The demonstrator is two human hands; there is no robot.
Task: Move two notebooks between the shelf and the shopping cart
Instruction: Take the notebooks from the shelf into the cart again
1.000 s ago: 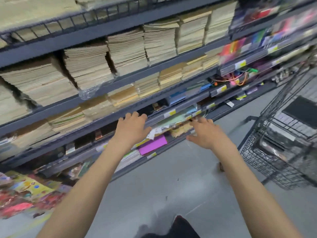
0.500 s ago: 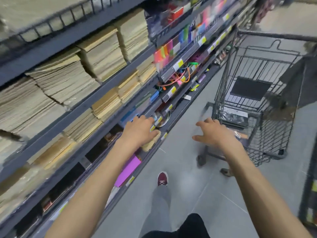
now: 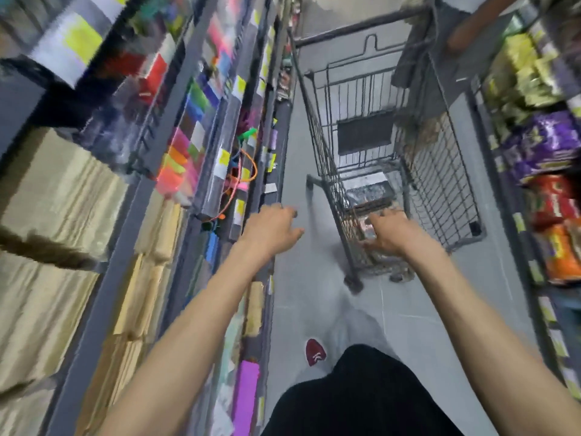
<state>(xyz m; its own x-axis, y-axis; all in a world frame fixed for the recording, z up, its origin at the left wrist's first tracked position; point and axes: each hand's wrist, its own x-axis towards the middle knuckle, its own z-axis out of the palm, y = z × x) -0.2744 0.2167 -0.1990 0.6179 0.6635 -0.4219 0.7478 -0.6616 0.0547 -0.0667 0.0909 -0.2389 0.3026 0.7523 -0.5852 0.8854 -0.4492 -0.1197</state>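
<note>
A grey wire shopping cart [image 3: 440, 171] stands in the aisle ahead of me, with flat dark items [image 3: 366, 191] lying in its bottom; blur hides what they are. The dark metal shelf [image 3: 201, 171] runs along my left, stacked with tan notebooks [image 3: 63, 196] and colourful stationery. My left hand [image 3: 272, 229] hovers over the floor beside the shelf edge, fingers spread, holding nothing. My right hand [image 3: 388, 232] is stretched out at the cart's near end, fingers apart and empty.
A second shelf with snack packets [image 3: 553, 196] lines the right side of the aisle. Another person [image 3: 465, 23] stands at the far end of the cart. My red shoe [image 3: 314, 352] shows on the grey floor below. A purple pad [image 3: 246, 394] lies on the lowest left shelf.
My view has swung right from the shelf to face down the aisle at the cart. Both empty hands left the shelf; the right one has reached the cart's near end.
</note>
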